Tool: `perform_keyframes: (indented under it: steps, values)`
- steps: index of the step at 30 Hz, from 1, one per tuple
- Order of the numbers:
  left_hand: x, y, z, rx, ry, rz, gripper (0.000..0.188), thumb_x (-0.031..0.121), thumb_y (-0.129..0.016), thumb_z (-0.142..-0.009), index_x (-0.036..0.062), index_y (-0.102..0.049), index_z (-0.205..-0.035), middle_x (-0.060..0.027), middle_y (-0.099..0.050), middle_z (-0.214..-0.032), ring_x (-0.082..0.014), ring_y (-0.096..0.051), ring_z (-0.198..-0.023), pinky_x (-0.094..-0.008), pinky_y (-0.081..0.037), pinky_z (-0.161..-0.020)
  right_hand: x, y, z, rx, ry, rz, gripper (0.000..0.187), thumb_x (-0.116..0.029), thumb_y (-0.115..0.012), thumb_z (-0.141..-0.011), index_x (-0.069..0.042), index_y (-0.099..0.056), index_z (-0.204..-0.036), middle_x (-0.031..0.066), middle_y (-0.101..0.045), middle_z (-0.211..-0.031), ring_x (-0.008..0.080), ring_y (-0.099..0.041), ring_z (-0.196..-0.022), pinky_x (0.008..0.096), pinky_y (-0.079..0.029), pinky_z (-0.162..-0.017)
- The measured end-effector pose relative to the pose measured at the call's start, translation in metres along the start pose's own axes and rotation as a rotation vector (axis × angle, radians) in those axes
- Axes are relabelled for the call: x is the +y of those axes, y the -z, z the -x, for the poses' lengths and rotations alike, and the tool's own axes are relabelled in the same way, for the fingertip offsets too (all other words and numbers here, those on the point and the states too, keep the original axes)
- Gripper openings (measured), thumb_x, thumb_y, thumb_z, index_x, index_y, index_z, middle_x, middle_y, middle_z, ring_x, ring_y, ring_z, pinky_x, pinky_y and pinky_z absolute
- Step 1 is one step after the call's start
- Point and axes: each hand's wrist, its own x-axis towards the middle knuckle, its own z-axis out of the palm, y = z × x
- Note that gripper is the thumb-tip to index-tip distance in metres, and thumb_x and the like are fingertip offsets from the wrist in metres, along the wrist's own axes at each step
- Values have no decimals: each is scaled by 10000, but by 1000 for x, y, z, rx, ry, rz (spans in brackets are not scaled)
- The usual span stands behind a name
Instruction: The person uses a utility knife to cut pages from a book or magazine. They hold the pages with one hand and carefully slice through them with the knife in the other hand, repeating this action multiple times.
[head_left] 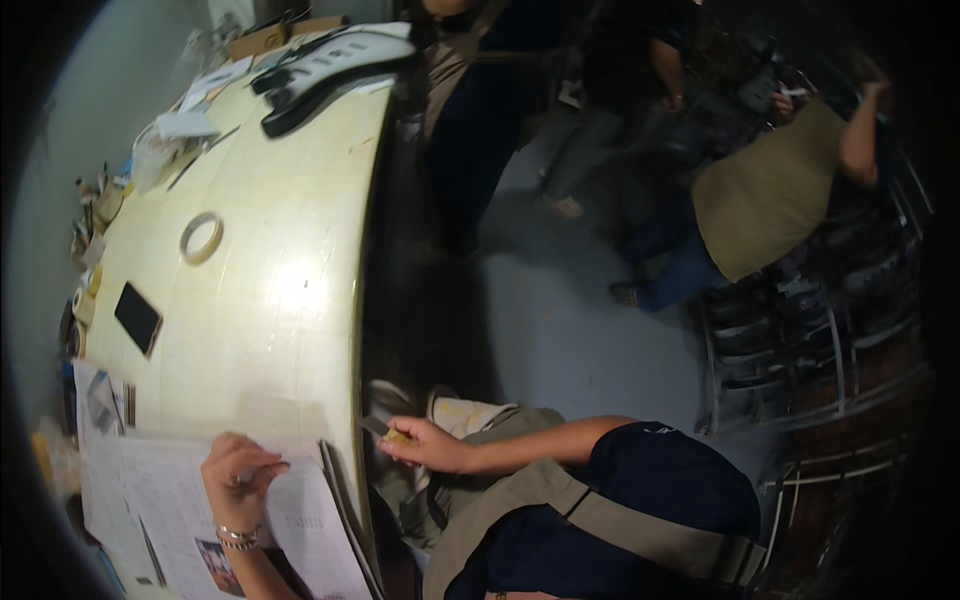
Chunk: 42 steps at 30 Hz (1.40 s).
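Note:
My left hand (240, 475), with bracelets at its wrist, is over the printed papers (310, 515) on the table. Its fingers are drawn together in a pinch; what is between them, if anything, is too small to make out. Just off the table's edge, my right hand (428, 446) grips a small flat-bladed tool (376, 426) with a grey blade and a yellowish handle. The blade points toward the table edge, and the fingers partly hide the handle.
On the pale table (290, 230) lie a tape roll (201, 238), a dark phone (138, 318) and a grey-and-black moulded part (340, 65). Jars and bags line the wall side. A person in a tan apron (770, 190) stands by racks (830, 340); others stand farther off.

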Motion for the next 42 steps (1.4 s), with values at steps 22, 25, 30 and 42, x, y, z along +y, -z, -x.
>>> perform_keyframes:
  steps: [22, 25, 30, 42]
  values:
    - [12, -8, -9, -155, -176, -307, 283, 155, -826, -604, 113, -583, -743, -2, -572, -736, -213, -522, -771, -344, -368, -805, -131, 4, -20, -74, 139, 353, 269, -1, -670, -858, 16, -620, -1122, 21, -626, -851, 49, -560, -726, 184, -460, -624]
    - [6, -10, -10, -162, -179, -255, 258, 143, -824, -615, 117, -609, -754, 9, -568, -723, -206, -520, -768, -341, -361, -823, -142, 3, -34, -99, 146, 360, 200, -53, -659, -889, 23, -633, -1072, 31, -644, -905, 49, -574, -810, 177, -449, -701]
    - [2, -9, -9, -120, -95, -92, 235, 108, -813, -646, 139, -690, -845, 46, -608, -723, -150, -531, -739, -321, -354, -849, -146, 2, -44, -98, 141, 383, 167, -81, -635, -913, 28, -647, -1038, 38, -657, -918, 51, -581, -828, 177, -448, -715]
    - [-1, -6, -8, -152, -164, -158, 175, 95, -789, -659, 148, -684, -788, 57, -651, -748, -144, -576, -781, -352, -384, -896, -138, 4, -47, -84, 124, 403, 158, -91, -632, -915, 23, -656, -1022, 29, -665, -902, 45, -584, -832, 183, -453, -725]
